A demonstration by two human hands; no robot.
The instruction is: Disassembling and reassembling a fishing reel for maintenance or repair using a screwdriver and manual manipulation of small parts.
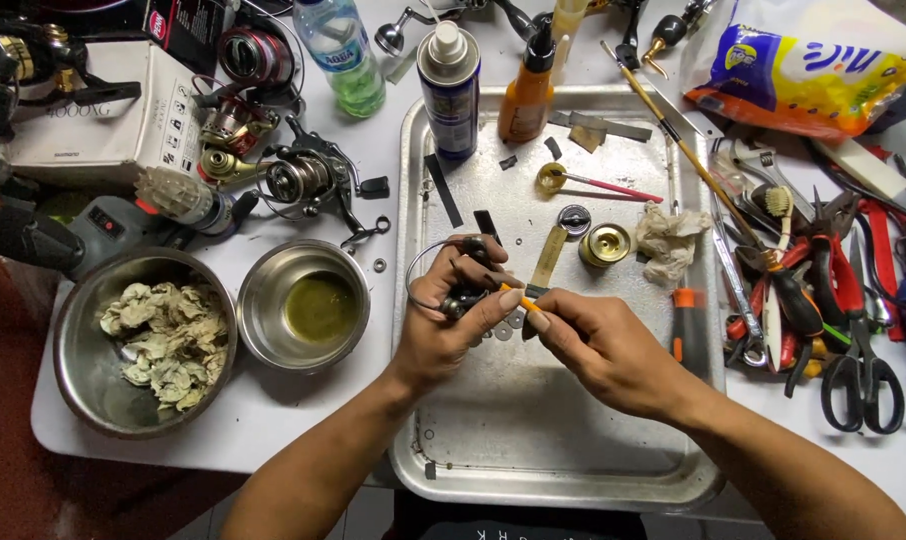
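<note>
Left hand (pixel 451 318) curls closed around a dark metal fishing reel body (pixel 470 278) with a thin wire bail loop, held above the dented aluminium tray (pixel 533 440). Right hand (pixel 598 345) pinches a slim orange-handled tool (pixel 521 299), its tip set against the reel. On the tray lie one brass-coloured cylindrical spool (pixel 605 245), one round dark cap (pixel 574 219), one crumpled rag (pixel 669 238) and flat metal strips. At the tray's far edge stand one blue aerosol can (pixel 449 90) and one orange squeeze bottle (pixel 527 92). To the left sit two steel bowls: one (pixel 305 305) holding greenish liquid, one (pixel 143 340) filled with soiled wadding. Pliers and scissors (pixel 859 375) crowd the right.
</note>
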